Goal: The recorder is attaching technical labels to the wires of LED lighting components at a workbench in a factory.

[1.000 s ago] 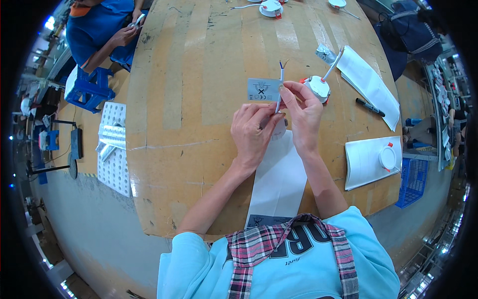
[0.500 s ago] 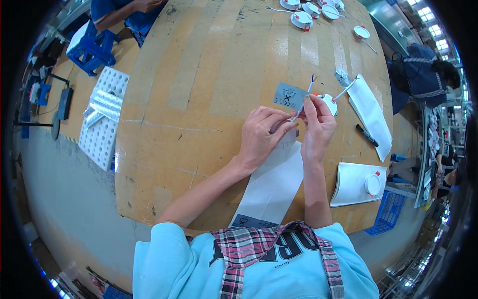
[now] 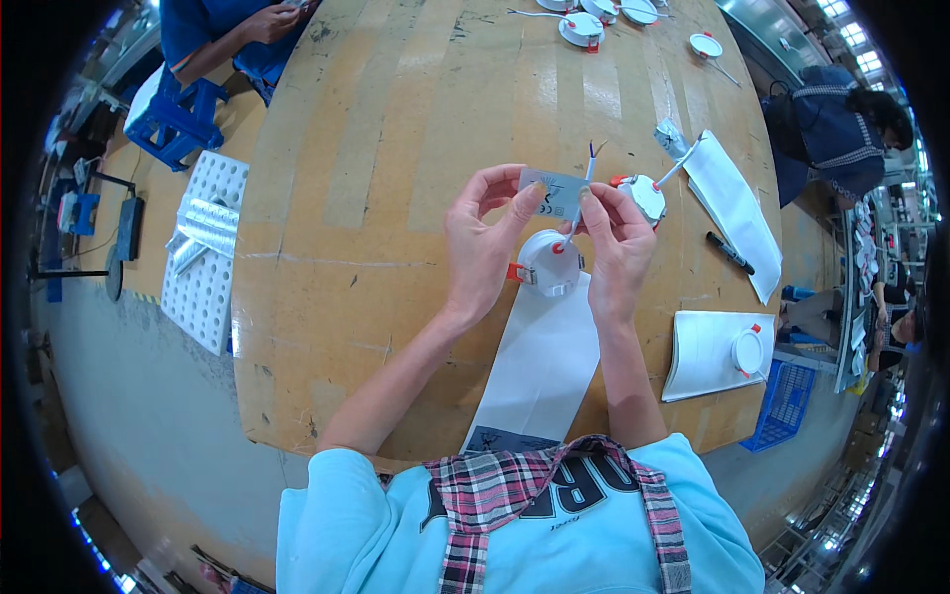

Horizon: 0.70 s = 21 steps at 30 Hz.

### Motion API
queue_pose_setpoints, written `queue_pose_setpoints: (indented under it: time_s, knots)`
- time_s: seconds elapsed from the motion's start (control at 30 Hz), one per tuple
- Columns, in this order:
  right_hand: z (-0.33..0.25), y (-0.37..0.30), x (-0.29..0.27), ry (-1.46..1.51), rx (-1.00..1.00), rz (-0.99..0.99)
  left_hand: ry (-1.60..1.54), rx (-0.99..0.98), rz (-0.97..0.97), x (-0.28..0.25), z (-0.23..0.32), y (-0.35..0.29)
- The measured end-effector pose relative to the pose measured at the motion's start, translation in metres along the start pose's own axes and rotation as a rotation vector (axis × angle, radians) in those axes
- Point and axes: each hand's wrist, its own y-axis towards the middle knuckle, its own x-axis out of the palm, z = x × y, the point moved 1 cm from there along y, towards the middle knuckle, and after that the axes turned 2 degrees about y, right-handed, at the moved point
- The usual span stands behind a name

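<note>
A silver-grey label [image 3: 560,196] with dark printing is stretched between my two hands. My left hand [image 3: 482,243] pinches its left end between thumb and fingers. At the label's right end, against a white cable [image 3: 591,166], my right hand [image 3: 618,243] is closed with its thumb on top. The cable's split wire ends stick up above the label. Below, the cable runs to a round white downlight [image 3: 550,259] with a red spring clip, lying back up on the table. A white label sheet [image 3: 542,351] lies beneath it, towards me.
Another downlight [image 3: 645,201] lies right of my hands, beside a second label strip [image 3: 734,213] and a black marker [image 3: 730,253]. A white paper pad [image 3: 690,351] bears a further downlight [image 3: 747,350]. Several downlights [image 3: 581,30] sit at the far edge. A co-worker's arm [image 3: 223,48] shows far left.
My left hand has moved left and up, from the cable to the label's left end. The label now sits lower and nearly level, and the downlight beneath has come into view.
</note>
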Motion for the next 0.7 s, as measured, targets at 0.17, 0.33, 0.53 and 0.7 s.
queue_pose_setpoints:
  time_s: [0.17, 0.33, 0.53, 0.7]
  knots:
    - [0.001, 0.001, 0.000, 0.013, -0.002, -0.010, -0.042, -0.079, -0.002, -0.003, -0.002, 0.003]
    - [0.000, 0.000, 0.001, 0.004, 0.005, 0.020, -0.035, -0.082, -0.005, -0.004, 0.002, 0.003]
    - [0.013, -0.001, 0.001, -0.025, 0.045, 0.031, -0.017, -0.122, -0.023, -0.008, -0.008, 0.002]
    - [0.013, 0.001, 0.002, 0.021, 0.047, 0.041, 0.015, -0.075, 0.015, -0.007, -0.007, 0.014]
